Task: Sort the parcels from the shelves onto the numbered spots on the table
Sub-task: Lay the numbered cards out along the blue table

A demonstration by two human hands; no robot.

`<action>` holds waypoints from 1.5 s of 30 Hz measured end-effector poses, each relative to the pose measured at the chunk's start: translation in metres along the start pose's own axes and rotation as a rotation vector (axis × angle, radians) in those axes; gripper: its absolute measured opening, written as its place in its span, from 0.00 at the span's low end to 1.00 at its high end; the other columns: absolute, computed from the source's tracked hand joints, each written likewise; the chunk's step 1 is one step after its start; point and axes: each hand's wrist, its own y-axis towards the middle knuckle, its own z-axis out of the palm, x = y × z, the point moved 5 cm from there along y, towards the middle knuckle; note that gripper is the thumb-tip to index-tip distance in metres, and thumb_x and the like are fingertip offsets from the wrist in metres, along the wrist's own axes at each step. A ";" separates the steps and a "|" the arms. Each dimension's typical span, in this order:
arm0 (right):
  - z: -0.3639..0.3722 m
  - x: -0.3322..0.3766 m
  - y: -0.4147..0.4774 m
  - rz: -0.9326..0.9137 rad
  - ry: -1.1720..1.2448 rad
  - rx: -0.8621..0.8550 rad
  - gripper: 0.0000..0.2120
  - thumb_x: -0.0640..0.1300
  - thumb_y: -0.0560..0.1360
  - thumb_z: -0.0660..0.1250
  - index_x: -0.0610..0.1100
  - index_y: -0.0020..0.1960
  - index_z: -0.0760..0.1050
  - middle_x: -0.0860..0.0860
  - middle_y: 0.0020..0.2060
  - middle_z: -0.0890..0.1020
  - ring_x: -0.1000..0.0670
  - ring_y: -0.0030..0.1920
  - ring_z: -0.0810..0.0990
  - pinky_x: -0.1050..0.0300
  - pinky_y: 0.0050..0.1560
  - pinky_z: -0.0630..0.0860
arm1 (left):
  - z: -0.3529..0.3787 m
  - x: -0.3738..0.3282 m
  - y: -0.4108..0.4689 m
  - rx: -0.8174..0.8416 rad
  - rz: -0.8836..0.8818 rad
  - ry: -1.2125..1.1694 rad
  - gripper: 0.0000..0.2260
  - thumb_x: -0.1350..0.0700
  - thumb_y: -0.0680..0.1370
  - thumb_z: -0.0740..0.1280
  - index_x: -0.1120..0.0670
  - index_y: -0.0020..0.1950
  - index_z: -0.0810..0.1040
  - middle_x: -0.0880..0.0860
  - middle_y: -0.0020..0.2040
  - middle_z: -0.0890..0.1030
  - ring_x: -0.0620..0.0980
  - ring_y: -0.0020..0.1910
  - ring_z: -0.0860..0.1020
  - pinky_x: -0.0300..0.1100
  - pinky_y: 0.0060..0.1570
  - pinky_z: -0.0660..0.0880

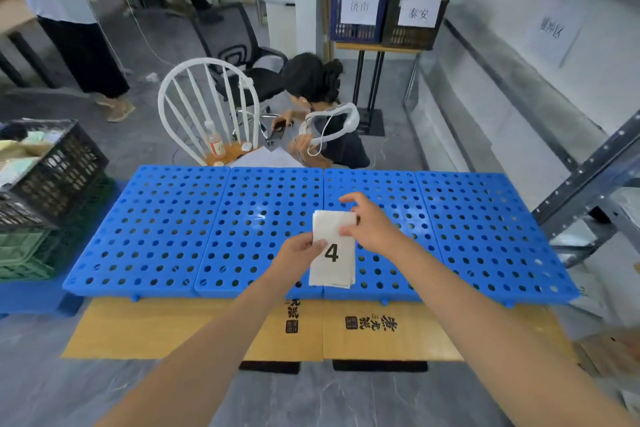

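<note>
The left hand (303, 251) is pinching the left edge of the number 4 card (334, 253), maybe a small stack, while the right hand (372, 227) is gripping its far corner, long side pointing away over the middle of the blue bench (156, 218).

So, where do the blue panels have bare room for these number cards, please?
Leftmost panel, by the black crate, and rightmost panel, by the metal shelf, are bare. Crowded mid-front, where left hand and right hand hold the cards.
</note>
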 end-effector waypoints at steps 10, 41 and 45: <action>-0.036 0.054 -0.011 -0.139 0.242 -0.173 0.11 0.45 0.71 0.75 0.40 0.45 0.76 0.49 0.40 0.81 0.52 0.40 0.81 0.60 0.36 0.81 | -0.040 -0.086 -0.004 -0.270 0.248 -0.232 0.06 0.55 0.79 0.67 0.54 0.52 0.82 0.51 0.46 0.85 0.49 0.45 0.83 0.43 0.44 0.81; -0.096 -0.009 -0.051 0.145 0.430 -0.539 0.08 0.42 0.75 0.70 0.37 0.49 0.78 0.47 0.45 0.85 0.49 0.45 0.85 0.48 0.45 0.83 | -0.007 -0.101 0.030 -0.042 0.185 -0.266 0.08 0.54 0.76 0.70 0.57 0.51 0.82 0.52 0.48 0.86 0.53 0.49 0.83 0.50 0.51 0.80; -0.114 -0.016 -0.065 0.167 0.392 -0.641 0.10 0.43 0.76 0.68 0.35 0.45 0.79 0.43 0.42 0.85 0.45 0.43 0.85 0.44 0.45 0.82 | 0.004 -0.097 0.044 -0.020 0.171 -0.261 0.09 0.53 0.76 0.70 0.58 0.51 0.82 0.53 0.48 0.85 0.56 0.49 0.83 0.53 0.51 0.80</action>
